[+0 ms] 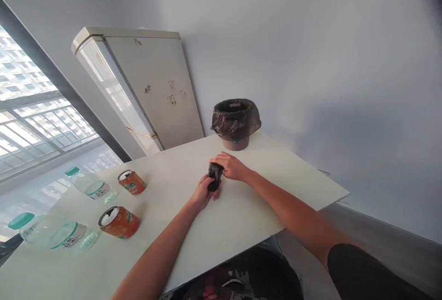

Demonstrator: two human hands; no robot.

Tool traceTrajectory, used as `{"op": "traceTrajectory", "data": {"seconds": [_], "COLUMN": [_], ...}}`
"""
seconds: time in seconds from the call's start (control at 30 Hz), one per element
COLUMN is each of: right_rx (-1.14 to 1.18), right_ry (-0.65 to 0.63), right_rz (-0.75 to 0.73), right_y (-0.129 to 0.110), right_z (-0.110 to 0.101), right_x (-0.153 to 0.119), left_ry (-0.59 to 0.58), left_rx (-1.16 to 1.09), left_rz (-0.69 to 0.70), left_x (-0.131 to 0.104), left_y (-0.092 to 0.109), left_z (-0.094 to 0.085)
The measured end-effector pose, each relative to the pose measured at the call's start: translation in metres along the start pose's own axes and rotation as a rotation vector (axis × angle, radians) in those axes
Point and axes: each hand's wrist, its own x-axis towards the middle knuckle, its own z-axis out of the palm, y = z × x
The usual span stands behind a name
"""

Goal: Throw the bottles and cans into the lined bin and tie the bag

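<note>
A bunched black plastic bag (215, 175) is held between my two hands above the middle of the table. My left hand (204, 192) is closed around its lower part, with the thumb across the front. My right hand (232, 165) grips the upper end, its fingers bent over the top. Behind my hands stands a small trash bin (236, 143), its rim covered by a black bin liner (235, 123) that hangs down outside.
Two clear bottles with green caps, one farther (88, 185) and one nearer (50, 231), stand at the left. Beside them are two opened orange cans, one farther (131, 182) and one nearer (119, 222). A fridge (155, 88) stands beyond the white table (165, 245).
</note>
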Motion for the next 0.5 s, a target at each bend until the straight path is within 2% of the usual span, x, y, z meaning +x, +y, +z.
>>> {"op": "traceTrajectory", "data": {"seconds": [0.1,0.2,0.27,0.33,0.4,0.5], "right_rx": [0.247,0.646,0.848,0.911,0.901,0.852], "right_ry": [0.034,0.101,0.092,0.031,0.001,0.083], "right_rz": [0.068,0.320,0.488,0.580,0.593,0.583], "right_y": [-0.005,-0.010,-0.011,-0.011,-0.009,-0.008], "right_z": [-0.001,0.004,0.013,0.023,0.030,0.032], "right_x": [-0.002,-0.001,0.001,0.002,0.003,0.004], "left_ry": [0.031,0.044,0.021,-0.007,-0.024,-0.059], "left_rx": [-0.019,-0.008,0.023,0.052,0.069,0.078], "left_rz": [0.025,0.044,0.041,0.037,0.041,0.058], "left_x": [0.000,0.001,0.001,0.001,0.002,0.002], "left_y": [0.000,-0.002,-0.004,-0.007,-0.008,-0.009], "left_z": [0.000,0.000,-0.001,-0.003,-0.004,-0.004]}}
